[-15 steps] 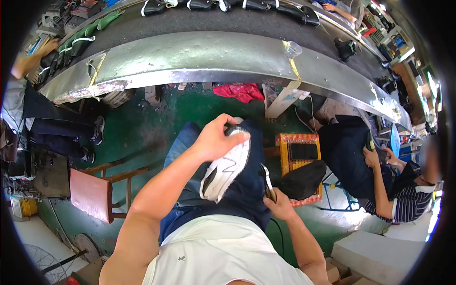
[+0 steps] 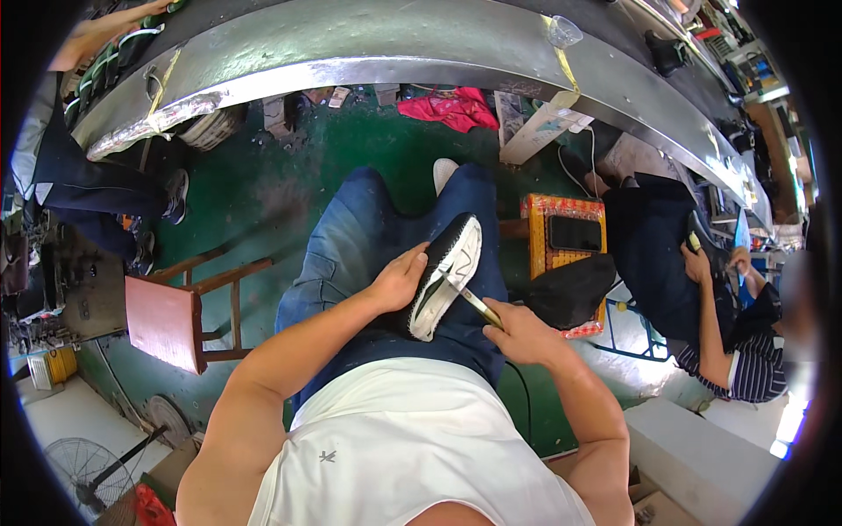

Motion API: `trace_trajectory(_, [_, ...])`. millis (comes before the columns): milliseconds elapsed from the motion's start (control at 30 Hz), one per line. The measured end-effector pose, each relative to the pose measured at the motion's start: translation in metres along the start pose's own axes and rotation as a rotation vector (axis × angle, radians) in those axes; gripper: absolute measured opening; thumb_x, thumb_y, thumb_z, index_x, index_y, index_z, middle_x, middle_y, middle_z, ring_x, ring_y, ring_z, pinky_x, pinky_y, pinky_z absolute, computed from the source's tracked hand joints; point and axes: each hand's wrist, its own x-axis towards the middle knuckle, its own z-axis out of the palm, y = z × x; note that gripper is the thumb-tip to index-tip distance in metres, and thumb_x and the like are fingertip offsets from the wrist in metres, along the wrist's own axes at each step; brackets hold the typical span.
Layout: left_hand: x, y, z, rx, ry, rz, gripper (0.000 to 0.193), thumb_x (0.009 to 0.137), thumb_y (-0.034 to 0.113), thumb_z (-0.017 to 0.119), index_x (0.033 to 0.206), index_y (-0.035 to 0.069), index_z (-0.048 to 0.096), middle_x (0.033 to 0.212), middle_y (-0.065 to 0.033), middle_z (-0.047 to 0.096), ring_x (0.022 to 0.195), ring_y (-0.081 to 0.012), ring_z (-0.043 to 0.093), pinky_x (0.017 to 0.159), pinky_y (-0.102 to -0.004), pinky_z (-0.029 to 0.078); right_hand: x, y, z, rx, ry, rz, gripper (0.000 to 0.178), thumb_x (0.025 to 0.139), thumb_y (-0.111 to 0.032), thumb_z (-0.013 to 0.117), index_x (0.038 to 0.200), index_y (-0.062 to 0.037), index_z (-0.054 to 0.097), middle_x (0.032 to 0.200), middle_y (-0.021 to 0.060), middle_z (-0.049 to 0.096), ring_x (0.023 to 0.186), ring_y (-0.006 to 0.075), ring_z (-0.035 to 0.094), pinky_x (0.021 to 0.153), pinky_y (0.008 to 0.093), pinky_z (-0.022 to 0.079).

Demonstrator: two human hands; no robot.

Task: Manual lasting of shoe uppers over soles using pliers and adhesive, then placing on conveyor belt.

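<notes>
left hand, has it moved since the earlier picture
Yes: the left hand has moved back, away from the red cloth. The gap between them looks clearly wider now, though the camera's view has shifted too.

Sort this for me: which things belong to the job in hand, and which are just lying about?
In the job:
black-and-white shoe, in the left hand
metal-tipped hand tool, in the right hand

Apparently just lying about:
smartphone
red cloth
wooden stool
fan
</notes>
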Motion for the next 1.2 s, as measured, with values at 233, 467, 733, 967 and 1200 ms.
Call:
trace_trajectory(233, [-0.010, 0.008, 0.003, 0.193, 0.055, 0.083, 0.056, 0.109, 0.032, 0.034, 0.146, -0.008, 0.044, 0.144, -0.0300, 0.051, 0.135, -0.0425, 0.048, 0.116, -0.0456, 0.034, 0.044, -0.042, -0.069, 0.288, -0.506, 0.388, 0.032, 0.097, -0.028, 0.063, 0.097, 0.0042, 0.060, 0.081, 0.0165, 0.065, 0.073, 0.0272, 0.063, 0.072, 0.0411, 0.054])
trace_trajectory(467, [0.010, 0.003, -0.007, 0.194, -0.086, 0.130, 0.056, 0.108, 0.031, 0.035, 0.148, -0.009, 0.038, 0.139, -0.0307, 0.052, 0.133, -0.0431, 0.048, 0.114, -0.0474, 0.034, 0.076, -0.011, -0.092, -0.391, -0.483, 0.088, 0.041, 0.099, -0.039, 0.061, 0.093, 0.0013, 0.065, 0.089, 0.0253, 0.071, 0.086, 0.0405, 0.071, 0.076, 0.0500, 0.055])
trace_trajectory(733, [0.031, -0.008, -0.037, 0.094, -0.310, 0.113, 0.092, 0.095, 0.045, 0.062, 0.157, -0.008, 0.018, 0.154, -0.0305, 0.035, 0.144, -0.0425, 0.034, 0.121, -0.0468, 0.025, 0.125, 0.092, -0.050, -0.375, -0.102, -0.488, 0.026, 0.079, -0.028, 0.077, 0.099, -0.0128, 0.069, 0.086, 0.0075, 0.072, 0.079, 0.0297, 0.070, 0.073, 0.0406, 0.053])
trace_trajectory(967, [0.051, 0.022, -0.051, 0.122, -0.430, 0.003, 0.109, 0.087, 0.051, 0.074, 0.163, 0.007, 0.010, 0.158, -0.0256, 0.032, 0.150, -0.0432, 0.025, 0.123, -0.0500, 0.020, 0.115, 0.105, -0.030, -0.196, 0.092, -0.364, 0.032, 0.081, -0.031, 0.078, 0.106, -0.0126, 0.069, 0.091, 0.0065, 0.072, 0.083, 0.0280, 0.071, 0.075, 0.0417, 0.056])
trace_trajectory(1200, [0.052, 0.033, -0.042, 0.209, -0.366, -0.048, 0.109, 0.081, 0.055, 0.077, 0.163, 0.014, 0.018, 0.150, -0.0247, 0.044, 0.142, -0.0430, 0.038, 0.119, -0.0522, 0.026, 0.071, 0.083, -0.035, 0.134, -0.092, -0.128, 0.046, 0.089, -0.029, 0.074, 0.124, -0.0016, 0.063, 0.120, 0.0223, 0.065, 0.107, 0.0392, 0.066, 0.090, 0.0451, 0.055])
